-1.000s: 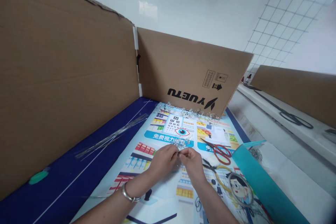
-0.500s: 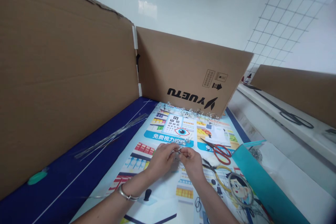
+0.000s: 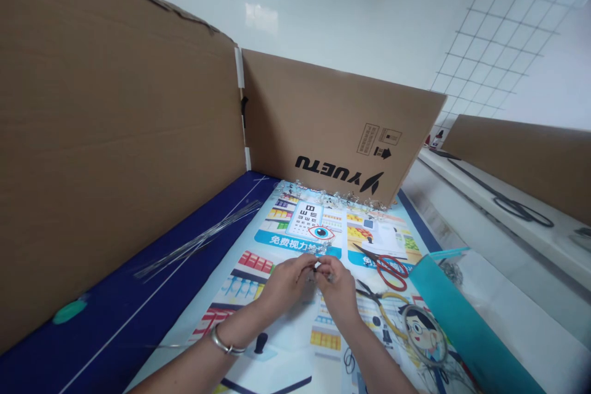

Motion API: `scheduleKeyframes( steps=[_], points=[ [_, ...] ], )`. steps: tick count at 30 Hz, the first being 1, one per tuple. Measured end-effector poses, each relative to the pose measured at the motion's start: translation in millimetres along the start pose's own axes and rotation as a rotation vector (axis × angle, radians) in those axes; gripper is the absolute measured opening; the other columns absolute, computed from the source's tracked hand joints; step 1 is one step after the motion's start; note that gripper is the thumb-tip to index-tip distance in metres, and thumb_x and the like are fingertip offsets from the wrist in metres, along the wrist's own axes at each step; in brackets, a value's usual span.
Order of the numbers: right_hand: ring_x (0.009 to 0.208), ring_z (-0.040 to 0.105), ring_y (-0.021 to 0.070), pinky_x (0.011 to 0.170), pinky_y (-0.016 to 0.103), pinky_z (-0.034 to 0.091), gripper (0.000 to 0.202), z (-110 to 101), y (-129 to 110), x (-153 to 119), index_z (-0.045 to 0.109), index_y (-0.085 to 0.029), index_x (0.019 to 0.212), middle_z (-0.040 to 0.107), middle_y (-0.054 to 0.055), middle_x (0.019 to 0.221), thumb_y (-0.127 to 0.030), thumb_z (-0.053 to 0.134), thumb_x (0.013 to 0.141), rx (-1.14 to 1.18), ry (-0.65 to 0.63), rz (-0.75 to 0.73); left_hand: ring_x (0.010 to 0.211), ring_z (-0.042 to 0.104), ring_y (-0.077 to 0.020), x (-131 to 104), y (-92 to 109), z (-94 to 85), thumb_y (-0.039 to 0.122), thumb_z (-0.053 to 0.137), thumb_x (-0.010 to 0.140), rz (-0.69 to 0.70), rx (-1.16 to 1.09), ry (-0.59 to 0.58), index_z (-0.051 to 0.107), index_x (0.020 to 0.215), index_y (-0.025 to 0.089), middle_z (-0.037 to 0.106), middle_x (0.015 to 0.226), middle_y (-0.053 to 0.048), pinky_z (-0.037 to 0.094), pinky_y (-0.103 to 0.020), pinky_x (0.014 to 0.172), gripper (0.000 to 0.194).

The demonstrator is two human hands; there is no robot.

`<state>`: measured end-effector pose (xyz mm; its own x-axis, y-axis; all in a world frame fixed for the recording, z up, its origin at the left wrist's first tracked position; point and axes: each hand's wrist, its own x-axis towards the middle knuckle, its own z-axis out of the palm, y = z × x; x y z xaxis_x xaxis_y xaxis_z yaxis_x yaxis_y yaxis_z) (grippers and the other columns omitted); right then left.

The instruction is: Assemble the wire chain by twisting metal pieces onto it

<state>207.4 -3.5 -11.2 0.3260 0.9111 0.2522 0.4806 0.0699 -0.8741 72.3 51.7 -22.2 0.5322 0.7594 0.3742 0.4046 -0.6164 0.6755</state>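
Far off to the left of my left hand a bundle of thin metal wires lies on the blue table, straight and springy by the look of it, and further left sits a small green piece. My left hand, a metal bangle on the wrist, has thumb and fingers pinched together on a tiny clear beaded piece. That piece sits right between my two hands, just above the printed poster. My right hand closes on it from the other side, fingertips meeting my left ones. I judge it very light, small and slippery, probably strung on fine wire that bends easily, so I take it only at the fingertips, close to the join, and press gently. What exactly it is I cannot tell; it is too small. Just beyond my hands a little heap of clear beads glints. To the right of my right hand lie red-handled scissors, then yellow-handled pliers, then a teal-edged clear bag.
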Motion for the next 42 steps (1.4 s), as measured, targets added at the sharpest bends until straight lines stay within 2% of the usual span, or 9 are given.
scheduleKeyframes(
  steps=[8,21,30,42],
  points=[
    [0.073,0.061,0.0164,0.070,0.028,0.046,0.024,-1,-3,-2,0.058,-0.020,0.094,0.066,0.000,0.076,-0.018,0.049,0.072,0.001,0.037,-0.032,0.095,0.058,-0.0146,0,3,-1.7,0.014,0.035,0.088,0.036,-0.101,0.016,0.055,0.105,0.024,0.063,0.105,-0.001,0.044,-0.025,0.083,0.028],
    [0.073,0.061,0.0162,0.070,0.027,0.046,0.025,-2,-1,-2,0.059,-0.020,0.094,0.067,0.000,0.078,-0.017,0.051,0.071,0.020,0.030,-0.031,0.077,0.061,-0.0132,1,6,-5.1,0.018,0.041,0.086,-0.061,-0.087,-0.016,0.057,0.095,0.026,0.066,0.087,0.003,0.044,-0.022,0.071,0.020],
    [0.075,0.062,0.0165,0.072,0.028,0.047,0.024,-1,4,-1,0.059,-0.021,0.092,0.066,-0.001,0.078,-0.016,0.052,0.070,0.018,0.005,-0.024,0.075,0.062,-0.0142,1,8,-7.6,0.019,0.043,0.084,-0.108,-0.058,-0.031,0.057,0.092,0.025,0.067,0.083,0.003,0.043,-0.021,0.068,0.017],
    [0.077,0.062,0.0175,0.071,0.028,0.048,0.022,1,7,-1,0.058,-0.021,0.092,0.066,0.001,0.082,-0.017,0.051,0.071,0.019,-0.002,-0.014,0.076,0.061,-0.0149,1,5,-5.6,0.016,0.045,0.082,-0.089,-0.039,-0.007,0.055,0.089,0.023,0.066,0.083,0.002,0.042,-0.022,0.069,0.014]
  ],
)
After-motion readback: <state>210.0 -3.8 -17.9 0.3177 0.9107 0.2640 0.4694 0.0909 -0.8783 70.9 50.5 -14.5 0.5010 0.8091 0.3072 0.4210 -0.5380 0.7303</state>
